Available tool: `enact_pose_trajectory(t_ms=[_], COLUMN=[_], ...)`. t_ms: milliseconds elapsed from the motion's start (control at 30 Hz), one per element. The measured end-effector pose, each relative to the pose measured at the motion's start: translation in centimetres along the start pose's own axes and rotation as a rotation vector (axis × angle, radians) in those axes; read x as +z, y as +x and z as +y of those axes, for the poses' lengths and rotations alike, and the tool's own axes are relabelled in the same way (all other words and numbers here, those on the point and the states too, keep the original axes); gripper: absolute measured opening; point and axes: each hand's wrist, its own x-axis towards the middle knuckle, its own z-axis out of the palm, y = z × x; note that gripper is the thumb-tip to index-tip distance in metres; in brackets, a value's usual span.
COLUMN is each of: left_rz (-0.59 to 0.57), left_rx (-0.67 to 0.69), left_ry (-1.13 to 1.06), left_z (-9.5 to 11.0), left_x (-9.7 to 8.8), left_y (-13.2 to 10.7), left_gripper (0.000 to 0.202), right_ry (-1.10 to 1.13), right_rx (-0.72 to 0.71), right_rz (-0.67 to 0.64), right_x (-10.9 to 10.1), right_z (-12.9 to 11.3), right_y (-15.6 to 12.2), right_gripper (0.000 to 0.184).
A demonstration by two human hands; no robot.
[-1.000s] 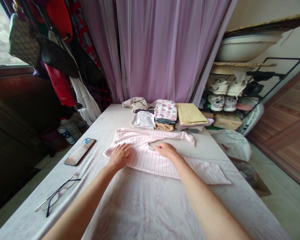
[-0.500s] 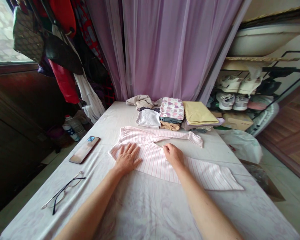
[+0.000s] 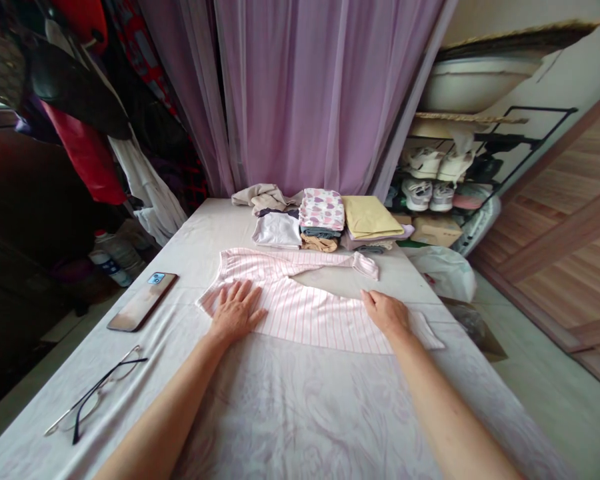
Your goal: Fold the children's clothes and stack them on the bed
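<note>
Currently both hands are open and flat, with no grip: left hand (image 3: 236, 312) spread on a pink-striped shirt (image 3: 300, 323), right hand (image 3: 386, 313) resting near its right edge. Shirt lies on a pale sheet-covered surface (image 3: 290, 427), one sleeve (image 3: 300, 262) running across its top, just in front of a folded clothes stack (image 3: 320, 220). Smartphone (image 3: 143, 301) sits just left of the shirt, eyeglasses (image 3: 95, 397) nearer the surface's left edge.

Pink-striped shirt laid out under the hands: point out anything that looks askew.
The sleeve of the pink-striped shirt runs slantwise across the shirt's top, ending in a bunched cuff. It looks rumpled beside the neat stacked folded clothes behind it.
</note>
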Motion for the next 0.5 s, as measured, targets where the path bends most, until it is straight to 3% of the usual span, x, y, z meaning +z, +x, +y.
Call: enact_pose_trajectory(t_ms=[233, 500], left_rz=[-0.034, -0.046], left_rx=[-0.022, -0.044], left_ry=[-0.026, 0.014], left_z=[-0.1, 0.4], left_x=[0.0, -0.5], left_y=[0.2, 0.3], left_gripper=[0.059, 0.06], right_ry=[-0.052, -0.005], right_rx=[0.138, 0.325], right_rz=[-0.025, -0.087], right_x=[-1.0, -1.7], right_z=[7.1, 9.8], right_y=[-0.7, -1.1], right_gripper=[0.052, 0.045])
